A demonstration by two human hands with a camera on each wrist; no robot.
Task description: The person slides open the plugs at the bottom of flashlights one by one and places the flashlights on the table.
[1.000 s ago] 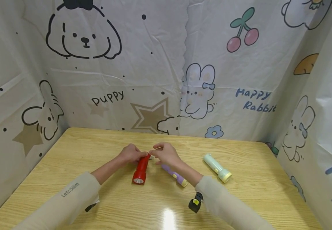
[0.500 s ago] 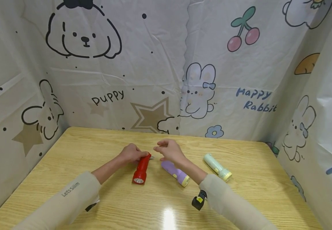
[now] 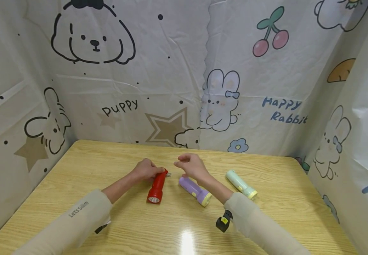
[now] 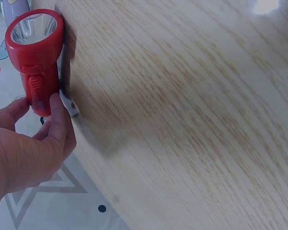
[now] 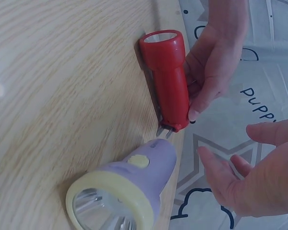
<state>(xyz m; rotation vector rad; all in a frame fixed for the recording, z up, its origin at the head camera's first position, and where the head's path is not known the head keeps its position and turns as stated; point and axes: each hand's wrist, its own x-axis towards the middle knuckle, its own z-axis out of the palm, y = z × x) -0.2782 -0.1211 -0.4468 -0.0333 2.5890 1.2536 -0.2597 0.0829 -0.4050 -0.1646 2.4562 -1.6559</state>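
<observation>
A red flashlight (image 3: 157, 187) lies on the wooden table, its lens toward the person. My left hand (image 3: 146, 170) pinches its far end between thumb and fingers; in the left wrist view the left hand (image 4: 36, 139) grips the tail below the switch. Two metal prongs (image 5: 165, 131) stick out of the flashlight's tail in the right wrist view. My right hand (image 3: 192, 166) hovers with nothing in it, fingers parted, beyond a purple flashlight (image 3: 191, 187) with a yellow rim. In the right wrist view the right hand (image 5: 259, 172) is apart from both flashlights.
A mint green flashlight (image 3: 239, 184) lies to the right on the table (image 3: 132, 230). A cloth (image 3: 168, 78) printed with cartoon animals hangs behind and at both sides of the table. A black wrist device (image 3: 224, 221) shows below the right sleeve.
My right hand has moved away from the red flashlight's tail, to the right and slightly back, uncovering more of the purple flashlight and the prongs. The left hand keeps its hold.
</observation>
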